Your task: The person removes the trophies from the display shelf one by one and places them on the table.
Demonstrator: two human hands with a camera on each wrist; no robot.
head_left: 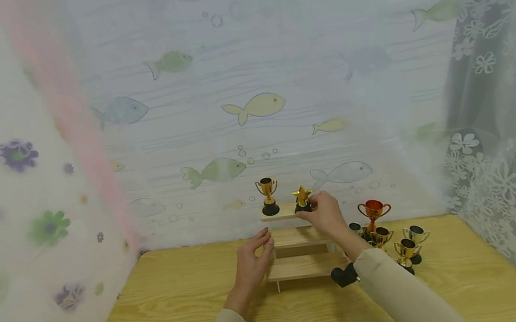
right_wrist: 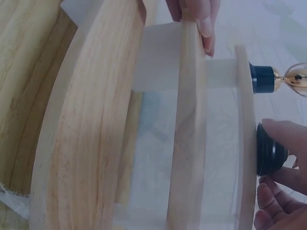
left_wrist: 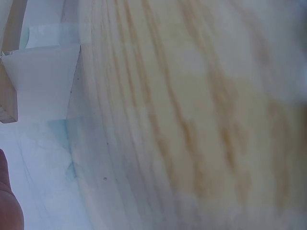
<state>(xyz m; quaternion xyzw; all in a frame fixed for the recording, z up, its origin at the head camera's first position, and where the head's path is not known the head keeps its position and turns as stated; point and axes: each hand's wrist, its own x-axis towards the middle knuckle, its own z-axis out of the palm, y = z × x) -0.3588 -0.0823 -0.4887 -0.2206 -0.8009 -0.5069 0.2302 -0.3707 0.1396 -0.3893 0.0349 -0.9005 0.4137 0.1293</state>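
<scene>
A three-tier wooden stand is on the table. On its top board my right hand pinches the black base of a small gold star trophy. The right wrist view shows that black base against the board, between thumb and fingers. To its left, upright on the same board, is a gold two-handled cup trophy. My left hand grips the left end of the middle board, its fingertips on the board's edge. Mostly pale wood grain fills the left wrist view.
Right of the stand is a group of several cup trophies, among them an orange-red one, a gold one and a silvery one. A wood-grain table lies beneath. Fish-patterned sheeting hangs behind, with a lace curtain at right.
</scene>
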